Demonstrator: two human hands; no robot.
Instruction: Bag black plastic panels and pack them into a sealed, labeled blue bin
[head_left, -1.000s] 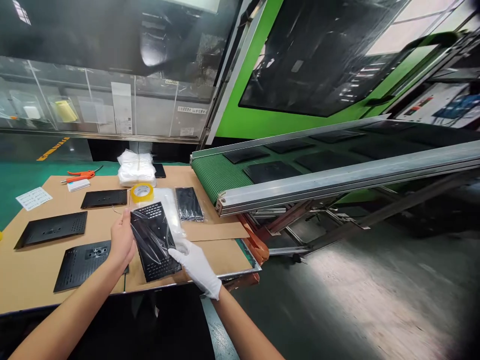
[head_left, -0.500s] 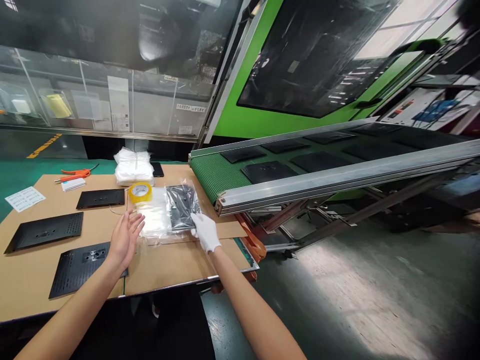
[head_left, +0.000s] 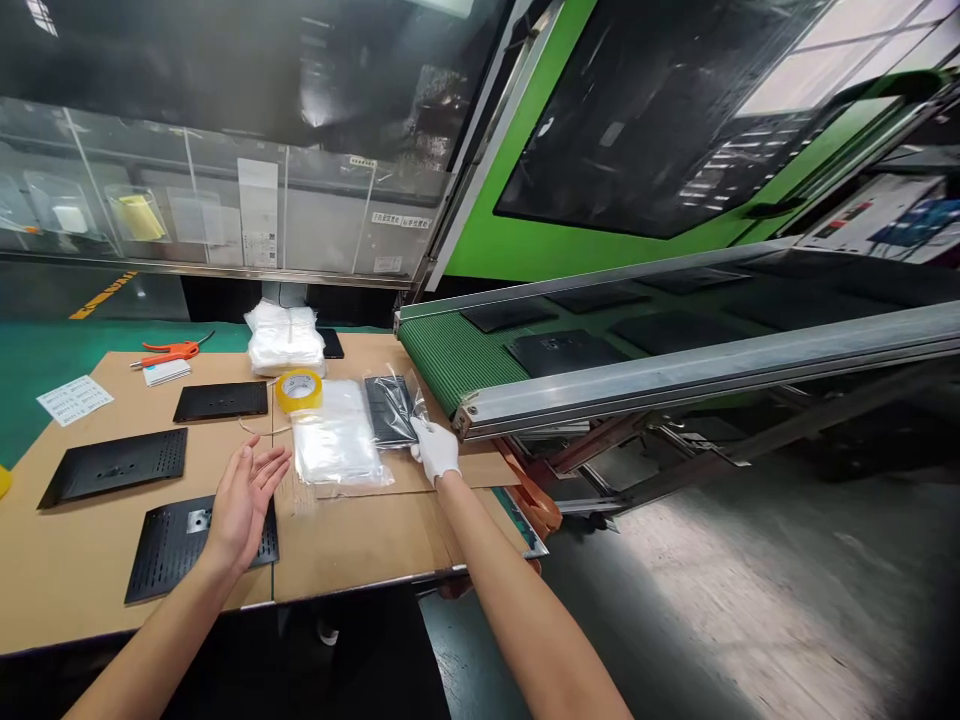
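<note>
My gloved right hand (head_left: 436, 450) grips the near right edge of a black plastic panel in a clear bag (head_left: 390, 410). This bagged panel lies beside a stack of clear plastic bags (head_left: 334, 440). My bare left hand (head_left: 246, 500) hovers palm up with its fingers spread, holding nothing. Beneath it, partly hidden, is a black slotted panel (head_left: 165, 545). Two more black panels, a wide one (head_left: 112, 467) and a smaller one (head_left: 221, 401), lie farther left and back. A roll of yellow tape (head_left: 298, 389) rests at the back edge of the bag stack.
A green conveyor belt (head_left: 454, 365) with several black panels slopes up to the right. On the cardboard-covered table (head_left: 352, 540) are a bundle of white bags (head_left: 285, 338), a black phone-like slab (head_left: 331, 343), an orange air gun (head_left: 171, 352) and a label sheet (head_left: 75, 400).
My right hand has slid the bagged panel to the right, off the stack of clear bags. My left hand stays open over the slotted panel. The view has shifted slightly left.
</note>
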